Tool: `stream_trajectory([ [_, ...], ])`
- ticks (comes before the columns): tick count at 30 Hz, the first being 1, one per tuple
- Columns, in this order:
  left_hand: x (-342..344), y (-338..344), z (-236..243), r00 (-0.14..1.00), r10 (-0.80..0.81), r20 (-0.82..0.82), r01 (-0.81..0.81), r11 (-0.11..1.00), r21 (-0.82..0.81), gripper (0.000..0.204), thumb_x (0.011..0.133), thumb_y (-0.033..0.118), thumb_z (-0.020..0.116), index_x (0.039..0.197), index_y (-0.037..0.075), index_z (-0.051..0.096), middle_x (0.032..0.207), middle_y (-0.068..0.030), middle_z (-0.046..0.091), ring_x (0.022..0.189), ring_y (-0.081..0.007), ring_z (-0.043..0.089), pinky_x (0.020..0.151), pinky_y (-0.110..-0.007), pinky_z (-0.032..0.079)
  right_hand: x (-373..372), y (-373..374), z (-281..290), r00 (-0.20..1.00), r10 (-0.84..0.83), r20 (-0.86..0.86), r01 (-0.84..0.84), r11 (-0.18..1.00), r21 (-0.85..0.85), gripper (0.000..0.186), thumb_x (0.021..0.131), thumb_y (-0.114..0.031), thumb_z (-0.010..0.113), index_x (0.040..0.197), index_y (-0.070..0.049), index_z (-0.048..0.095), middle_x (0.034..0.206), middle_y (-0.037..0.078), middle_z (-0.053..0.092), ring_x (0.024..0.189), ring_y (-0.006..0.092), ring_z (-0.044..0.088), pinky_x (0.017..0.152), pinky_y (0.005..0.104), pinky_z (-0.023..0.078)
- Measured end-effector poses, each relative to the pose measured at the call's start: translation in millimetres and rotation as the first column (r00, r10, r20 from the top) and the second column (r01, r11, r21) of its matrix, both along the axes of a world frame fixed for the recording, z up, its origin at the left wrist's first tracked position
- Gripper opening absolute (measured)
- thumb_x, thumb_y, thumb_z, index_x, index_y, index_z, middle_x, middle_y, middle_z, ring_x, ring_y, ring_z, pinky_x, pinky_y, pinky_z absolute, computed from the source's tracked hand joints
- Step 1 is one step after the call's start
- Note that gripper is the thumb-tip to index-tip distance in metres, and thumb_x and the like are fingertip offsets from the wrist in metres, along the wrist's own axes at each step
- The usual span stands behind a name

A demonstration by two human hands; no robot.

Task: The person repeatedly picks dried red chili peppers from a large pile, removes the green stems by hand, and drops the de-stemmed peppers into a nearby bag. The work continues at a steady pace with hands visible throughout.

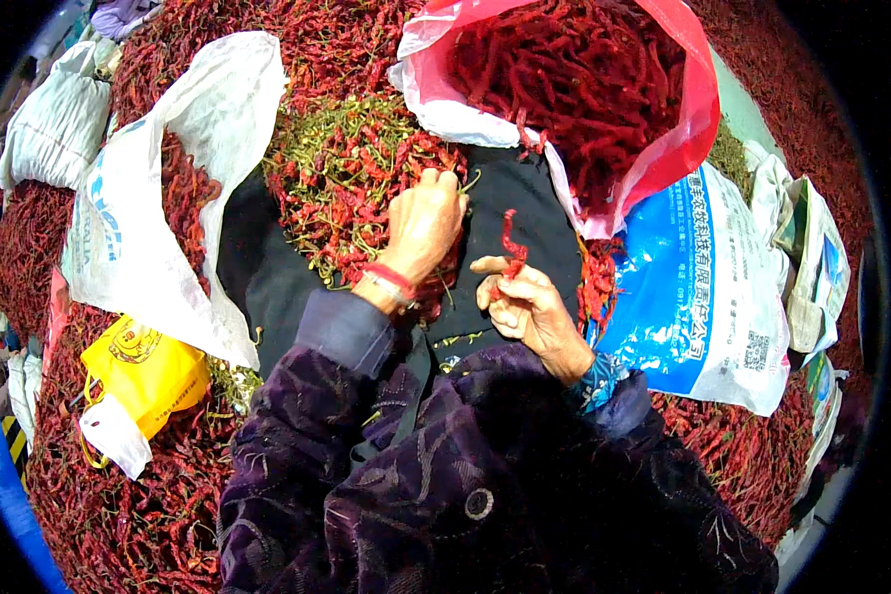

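My right hand [528,309] pinches a dried red chili pepper [511,238] between thumb and fingers, and the pod points upward above the dark cloth [505,193] on my lap. My left hand [427,226] has its fingers curled closed at the right side of a heap of red chilies mixed with greenish stems [342,188]. A thin curved stem [474,180] shows beside its fingertips, but whatever those fingers hold is hidden. Just beyond my right hand stands a wide-mouthed sack, pink inside [698,84], full of deep red chilies [574,89].
A white sack [134,228] with red pods in it lies open at the left. Below it is a yellow bag [153,371]. A blue and white printed sack [698,287] lies at the right. Chilies [134,505] cover the ground all around, with more sacks farther out.
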State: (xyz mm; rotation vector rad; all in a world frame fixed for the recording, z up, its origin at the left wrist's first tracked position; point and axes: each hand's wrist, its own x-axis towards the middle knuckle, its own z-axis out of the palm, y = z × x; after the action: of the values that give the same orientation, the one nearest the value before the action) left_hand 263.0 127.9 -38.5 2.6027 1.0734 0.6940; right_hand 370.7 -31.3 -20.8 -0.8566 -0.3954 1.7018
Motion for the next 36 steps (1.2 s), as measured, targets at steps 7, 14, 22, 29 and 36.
stream_trajectory([
  [7,11.4,13.9,-36.3,0.996,-0.014,-0.090,0.019,0.998,0.062,0.012,0.074,0.016,0.063,0.075,0.006,0.057,0.076,-0.0153,0.055,0.061,-0.0340,0.060,0.053,-0.043,0.048,4.3,3.4,-26.7,0.979,-0.008,-0.204,0.024,0.997,0.078,0.011,0.081,-0.009,0.053,0.091,-0.004,0.055,0.090,0.018,0.060,0.054,0.0138,0.050,0.044,0.0254,0.041],
  [14,-46.7,-15.6,38.1,0.838,-0.075,0.540,0.183,0.972,-0.149,0.016,0.075,0.002,0.064,0.090,0.003,0.060,0.081,-0.0105,0.057,0.069,-0.0243,0.060,0.062,-0.032,0.049,-9.1,10.7,-7.7,0.980,0.049,-0.193,-0.034,0.996,0.081,0.028,0.084,-0.016,0.050,0.108,-0.002,0.051,0.085,0.015,0.058,0.058,0.0184,0.052,0.053,0.0313,0.048],
  [22,-99.0,-84.2,30.1,0.757,-0.052,0.652,0.238,0.950,-0.200,0.017,0.073,-0.007,0.062,0.088,0.001,0.061,0.100,-0.0113,0.061,0.095,-0.0243,0.059,0.081,-0.030,0.046,-55.7,38.4,4.8,0.885,0.079,-0.459,-0.152,0.981,-0.123,0.023,0.089,-0.029,0.048,0.084,-0.008,0.054,0.055,0.000,0.041,0.047,0.0122,0.039,0.051,0.0286,0.036],
  [29,-116.8,-85.4,32.7,0.819,0.177,0.546,0.308,0.667,-0.678,0.019,0.087,0.002,0.055,0.106,-0.003,0.054,0.096,-0.0063,0.060,0.087,-0.0132,0.060,0.079,-0.026,0.048,-51.6,38.4,15.7,0.998,0.042,-0.036,-0.038,0.994,0.099,0.019,0.087,-0.020,0.051,0.091,-0.002,0.057,0.054,0.000,0.043,0.044,0.0095,0.037,0.044,0.0253,0.033],
  [36,-114.0,-91.8,36.3,0.824,0.140,0.549,0.514,0.224,-0.828,0.026,0.086,0.010,0.058,0.108,-0.002,0.053,0.087,-0.0048,0.061,0.077,-0.0109,0.057,0.072,-0.025,0.048,-38.9,32.7,-1.1,0.712,-0.079,0.697,-0.126,0.963,0.239,0.016,0.085,-0.019,0.054,0.088,-0.003,0.057,0.069,0.000,0.057,0.060,0.0050,0.049,0.053,0.0225,0.039],
])
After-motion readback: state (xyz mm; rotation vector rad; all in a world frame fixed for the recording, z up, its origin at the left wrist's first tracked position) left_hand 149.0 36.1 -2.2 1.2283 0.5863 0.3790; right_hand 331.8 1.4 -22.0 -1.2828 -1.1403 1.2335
